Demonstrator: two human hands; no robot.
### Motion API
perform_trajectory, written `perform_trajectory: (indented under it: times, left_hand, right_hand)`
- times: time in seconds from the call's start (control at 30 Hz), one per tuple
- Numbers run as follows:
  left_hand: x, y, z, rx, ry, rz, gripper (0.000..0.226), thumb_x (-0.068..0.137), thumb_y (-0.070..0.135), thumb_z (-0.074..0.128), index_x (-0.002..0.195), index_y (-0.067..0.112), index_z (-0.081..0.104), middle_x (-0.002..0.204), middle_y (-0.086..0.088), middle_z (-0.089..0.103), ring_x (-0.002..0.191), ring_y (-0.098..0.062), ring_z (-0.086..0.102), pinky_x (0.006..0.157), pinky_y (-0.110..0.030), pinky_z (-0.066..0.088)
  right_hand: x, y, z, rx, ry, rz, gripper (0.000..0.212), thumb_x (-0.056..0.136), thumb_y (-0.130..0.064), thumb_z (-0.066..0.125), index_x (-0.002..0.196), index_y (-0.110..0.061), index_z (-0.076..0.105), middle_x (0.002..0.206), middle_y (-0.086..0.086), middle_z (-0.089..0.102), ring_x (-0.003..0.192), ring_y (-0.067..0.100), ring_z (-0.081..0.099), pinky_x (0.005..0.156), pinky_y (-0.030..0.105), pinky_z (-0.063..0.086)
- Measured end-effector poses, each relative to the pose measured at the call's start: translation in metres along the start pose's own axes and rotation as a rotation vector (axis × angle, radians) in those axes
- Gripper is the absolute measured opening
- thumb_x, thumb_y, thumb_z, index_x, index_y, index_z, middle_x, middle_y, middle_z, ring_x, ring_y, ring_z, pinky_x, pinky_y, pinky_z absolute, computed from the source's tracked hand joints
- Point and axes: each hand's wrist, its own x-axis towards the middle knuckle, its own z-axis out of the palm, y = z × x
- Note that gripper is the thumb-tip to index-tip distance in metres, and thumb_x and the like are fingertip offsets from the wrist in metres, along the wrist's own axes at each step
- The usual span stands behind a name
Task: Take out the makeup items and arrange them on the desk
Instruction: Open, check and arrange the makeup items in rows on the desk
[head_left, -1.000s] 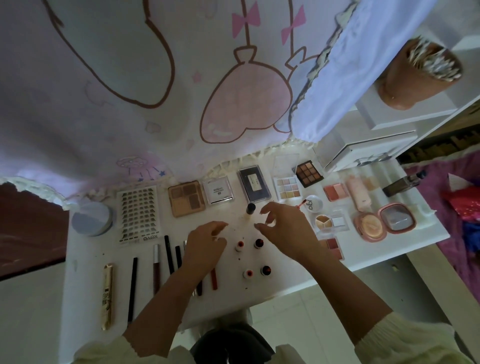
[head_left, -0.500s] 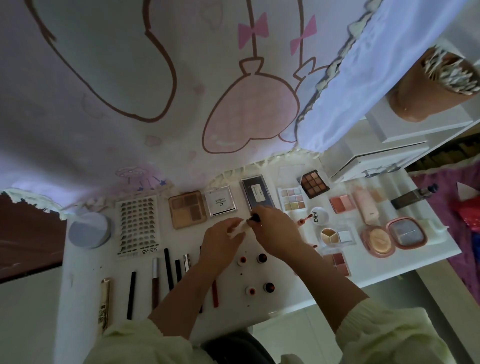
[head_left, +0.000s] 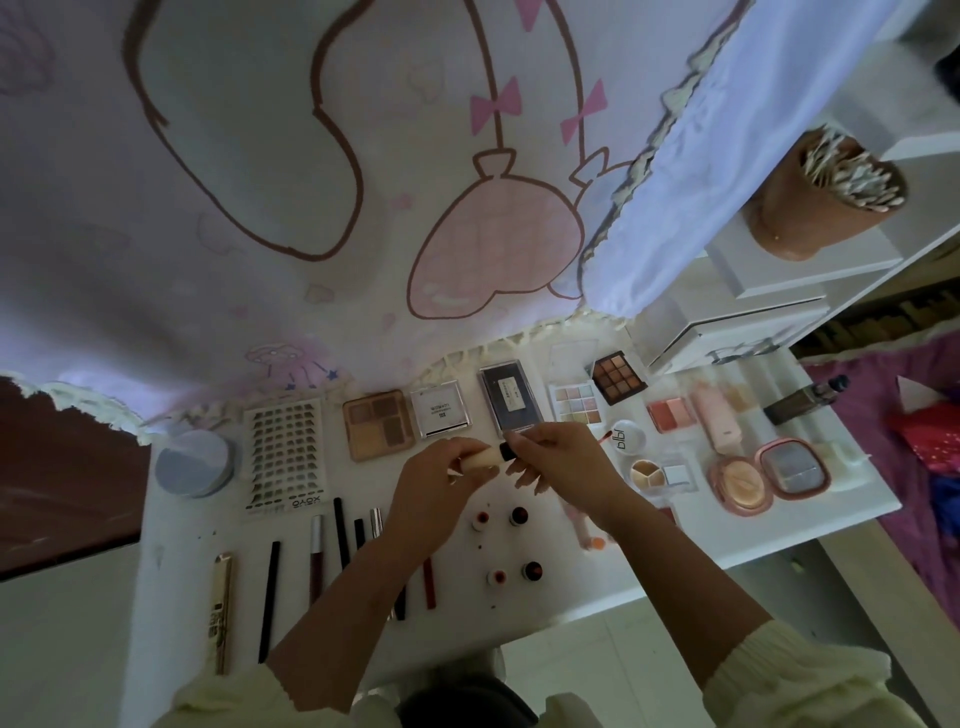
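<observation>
Head view, centre of frame: a small cream tube (head_left: 480, 458) with a dark cap, held level and clear of the tabletop (head_left: 779, 530), just in front of the row of palettes (head_left: 509, 397). Gripped round its pale body by the left hand (head_left: 436, 491), fingers curled about it. Pinched at the capped end by the right hand (head_left: 563, 462), thumb and fingertips closed on the cap.

Probably checking or seating the cap before setting the piece down, with most of the arranging seemingly done. Calls next for a bare spot, likely beside the four upright lipsticks (head_left: 518, 516) just below the hands, and a gentle lowering so as not to topple them.

Cap fully on or parting from the body: impossible to tell. No label legible. Hidden under the left forearm: the lower ends of some pencils (head_left: 340, 532). Partly covered by the right wrist: a pink tube (head_left: 582, 529) and something reddish beside it. White box (head_left: 727, 332) at upper right possibly the source of the items; contents out of sight.
</observation>
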Motion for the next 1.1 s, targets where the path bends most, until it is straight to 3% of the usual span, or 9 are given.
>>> perform_trajectory:
  times: [0.17, 0.3, 0.43, 0.63, 0.8, 0.9, 1.0, 1.1]
  left_hand:
    - [-0.011, 0.008, -0.007, 0.073, 0.008, 0.070, 0.015, 0.087, 0.027, 0.068, 0.102, 0.027, 0.067, 0.087, 0.023, 0.058, 0.085, 0.005, 0.055, 0.072, -0.008, 0.044]
    - [-0.017, 0.012, -0.011, 0.078, -0.008, 0.126, 0.013, 0.092, 0.027, 0.061, 0.102, 0.022, 0.068, 0.090, 0.011, 0.064, 0.082, -0.004, 0.058, 0.073, -0.019, 0.047]
    - [-0.023, 0.017, -0.014, 0.158, -0.033, 0.180, 0.021, 0.098, 0.028, 0.050, 0.098, 0.017, 0.069, 0.082, 0.003, 0.066, 0.073, -0.007, 0.059, 0.067, -0.013, 0.041]
    - [-0.026, 0.021, -0.018, 0.169, -0.058, 0.185, 0.021, 0.100, 0.027, 0.046, 0.090, 0.026, 0.064, 0.074, 0.011, 0.061, 0.069, -0.006, 0.058, 0.064, -0.009, 0.038]
    - [-0.027, 0.025, -0.018, 0.176, -0.076, 0.195, 0.021, 0.101, 0.029, 0.044, 0.089, 0.029, 0.061, 0.078, 0.008, 0.063, 0.070, -0.006, 0.058, 0.066, -0.014, 0.041]
    - [-0.028, 0.028, -0.019, 0.175, -0.081, 0.200, 0.023, 0.101, 0.029, 0.043, 0.092, 0.024, 0.064, 0.079, 0.007, 0.064, 0.070, -0.006, 0.058, 0.066, -0.013, 0.041]
    - [-0.028, 0.026, -0.020, 0.182, -0.071, 0.195, 0.025, 0.101, 0.028, 0.044, 0.095, 0.021, 0.066, 0.080, 0.007, 0.064, 0.070, -0.006, 0.058, 0.065, -0.010, 0.039]
    - [-0.029, 0.023, -0.021, 0.160, -0.060, 0.202, 0.026, 0.101, 0.030, 0.043, 0.096, 0.021, 0.067, 0.078, 0.009, 0.064, 0.072, -0.006, 0.058, 0.065, -0.011, 0.041]
  right_hand:
    - [-0.011, -0.005, 0.000, 0.037, 0.012, 0.008, 0.025, 0.094, -0.033, 0.058, 0.076, -0.020, 0.069, 0.057, -0.006, 0.068, 0.046, 0.004, 0.059, 0.049, 0.015, 0.048]
    - [-0.017, -0.008, 0.000, 0.073, 0.037, -0.001, 0.029, 0.093, -0.034, 0.059, 0.072, -0.016, 0.068, 0.055, -0.005, 0.066, 0.046, 0.004, 0.058, 0.050, 0.015, 0.048]
    - [-0.022, -0.009, -0.001, 0.090, 0.024, -0.034, 0.025, 0.093, -0.032, 0.061, 0.077, -0.015, 0.070, 0.059, -0.003, 0.068, 0.051, 0.006, 0.060, 0.053, 0.016, 0.049]
    - [-0.028, -0.013, -0.010, 0.142, -0.061, -0.071, 0.011, 0.093, -0.015, 0.061, 0.096, -0.010, 0.070, 0.076, 0.003, 0.072, 0.064, 0.010, 0.067, 0.062, 0.019, 0.054]
    - [-0.032, -0.020, -0.008, 0.030, -0.023, -0.079, 0.032, 0.093, -0.038, 0.058, 0.077, -0.012, 0.067, 0.063, 0.001, 0.070, 0.052, 0.011, 0.063, 0.051, 0.019, 0.050]
    - [-0.031, -0.020, -0.011, 0.009, -0.036, -0.114, 0.025, 0.094, -0.030, 0.060, 0.079, -0.011, 0.066, 0.063, 0.001, 0.069, 0.050, 0.010, 0.062, 0.051, 0.019, 0.050]
    - [-0.030, -0.020, -0.014, 0.047, -0.085, -0.148, 0.013, 0.093, -0.017, 0.061, 0.094, -0.005, 0.068, 0.075, 0.005, 0.071, 0.057, 0.008, 0.064, 0.056, 0.017, 0.051]
    - [-0.031, -0.021, -0.013, 0.034, -0.102, -0.122, 0.021, 0.094, -0.026, 0.059, 0.090, -0.007, 0.066, 0.072, 0.004, 0.071, 0.058, 0.012, 0.065, 0.056, 0.017, 0.052]
